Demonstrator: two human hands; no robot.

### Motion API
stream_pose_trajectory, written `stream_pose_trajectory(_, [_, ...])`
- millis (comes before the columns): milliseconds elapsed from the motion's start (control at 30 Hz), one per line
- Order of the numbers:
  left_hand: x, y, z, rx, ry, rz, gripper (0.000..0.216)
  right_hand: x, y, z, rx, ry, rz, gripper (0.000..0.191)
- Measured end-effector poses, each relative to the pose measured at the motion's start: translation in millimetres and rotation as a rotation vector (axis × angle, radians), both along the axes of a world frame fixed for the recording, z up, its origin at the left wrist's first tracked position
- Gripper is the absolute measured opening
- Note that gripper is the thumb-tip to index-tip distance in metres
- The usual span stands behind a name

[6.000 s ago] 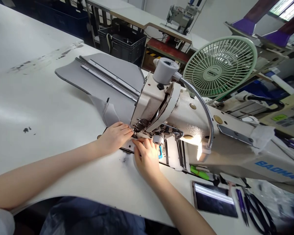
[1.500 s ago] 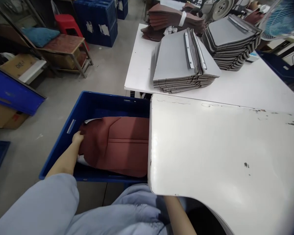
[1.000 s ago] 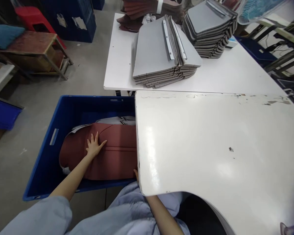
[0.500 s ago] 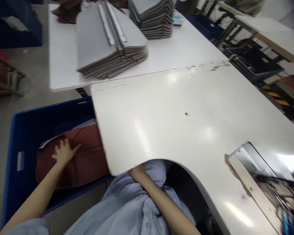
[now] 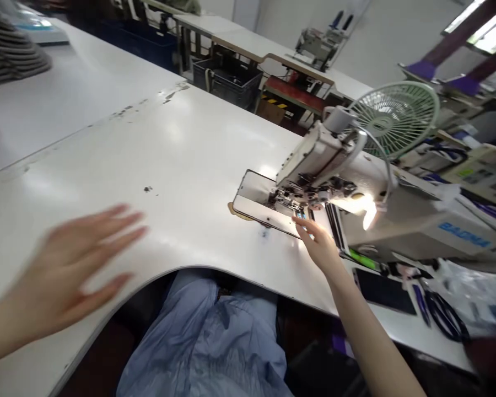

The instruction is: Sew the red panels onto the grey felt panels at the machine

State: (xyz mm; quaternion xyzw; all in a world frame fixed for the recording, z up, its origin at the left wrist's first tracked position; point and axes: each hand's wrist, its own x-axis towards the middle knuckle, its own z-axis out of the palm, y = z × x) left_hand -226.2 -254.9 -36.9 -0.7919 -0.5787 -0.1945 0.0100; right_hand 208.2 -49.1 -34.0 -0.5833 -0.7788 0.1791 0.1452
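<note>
Okay, from here I've got the left hand point(image 5: 76, 264) spread over the table point(image 5: 190, 176) — right hand point(image 5: 321, 247) is by the sewing machine point(image 5: 409, 212) on the table's right side, can't tell if that hand's pinching anything

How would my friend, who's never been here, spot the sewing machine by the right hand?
Find the big white table, then the right hand above it. Just beyond stands the pale sewing machine, with a green fan behind. Unlike the machine on the far table, it has a glowing lamp and blue letters.
</note>
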Motion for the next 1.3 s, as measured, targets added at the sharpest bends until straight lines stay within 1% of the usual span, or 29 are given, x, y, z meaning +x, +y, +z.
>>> stream_pose_trajectory(33, [32,32,0.4,-0.003,0.014,-0.151,0.066,11,15,-8.2,0.104,-0.138,-0.042,0.037])
stream_pose_trajectory(100, [98,89,-5.3,-0.044,0.048,-0.438,0.060,23,41,-22.4,0.170,-0.245,-0.092,0.034])
stream_pose_trajectory(167, [159,133,-17.3,-0.101,0.082,-0.565,0.063,27,60,-31.3,0.177,-0.275,-0.112,0.030])
stream_pose_trajectory(233, [206,166,-30.8,-0.154,0.122,-0.622,0.058,29,71,-35.2,0.179,-0.286,-0.117,0.028])
stream_pose_trajectory(267, [224,179,-37.0,-0.172,0.141,-0.619,0.055,31,75,-35.9,0.183,-0.284,-0.116,0.028])
stream_pose_trajectory(333, [250,200,-47.1,-0.180,0.167,-0.573,0.054,37,77,-36.1,0.197,-0.270,-0.121,0.030])
stream_pose_trajectory(367, [259,207,-51.3,-0.175,0.171,-0.536,0.059,40,75,-36.4,0.205,-0.262,-0.129,0.029])
stream_pose_trajectory(433, [269,217,-58.5,-0.170,0.171,-0.471,0.079,46,67,-38.3,0.221,-0.251,-0.150,0.029])
stream_pose_trajectory(500, [274,223,-64.1,-0.185,0.177,-0.444,0.096,50,54,-42.3,0.272,-0.273,-0.142,0.041])
stream_pose_trajectory(533, [275,224,-65.9,-0.194,0.184,-0.450,0.099,51,47,-44.6,0.307,-0.298,-0.118,0.047])
stream_pose_trajectory(567, [276,226,-66.9,-0.202,0.191,-0.465,0.099,52,41,-46.7,0.340,-0.331,-0.089,0.050])
stream_pose_trajectory(633, [278,229,-66.6,-0.209,0.200,-0.508,0.094,55,30,-49.4,0.382,-0.413,-0.047,0.051])
stream_pose_trajectory(733, [281,234,-63.2,-0.223,0.211,-0.572,0.088,62,23,-48.9,0.376,-0.501,-0.063,0.049])
stream_pose_trajectory(833, [285,237,-62.6,-0.218,0.209,-0.613,0.083,69,22,-47.7,0.362,-0.516,-0.088,0.039])
stream_pose_trajectory(933, [289,237,-65.6,-0.200,0.181,-0.610,0.082,75,22,-50.5,0.368,-0.500,-0.087,0.032])
stream_pose_trajectory(1067, [289,236,-67.7,-0.201,0.189,-0.598,0.083,78,18,-55.9,0.382,-0.475,-0.072,0.033])
stream_pose_trajectory(1167, [279,236,-69.0,-0.170,0.202,-0.578,0.092,79,13,-53.9,0.370,-0.478,-0.063,0.033])
stream_pose_trajectory(1233, [269,236,-71.4,-0.134,0.210,-0.552,0.097,76,10,-50.2,0.363,-0.469,-0.085,0.035])
stream_pose_trajectory(1300, [258,234,-73.9,-0.078,0.213,-0.539,0.096,67,9,-47.5,0.379,-0.419,-0.110,0.042])
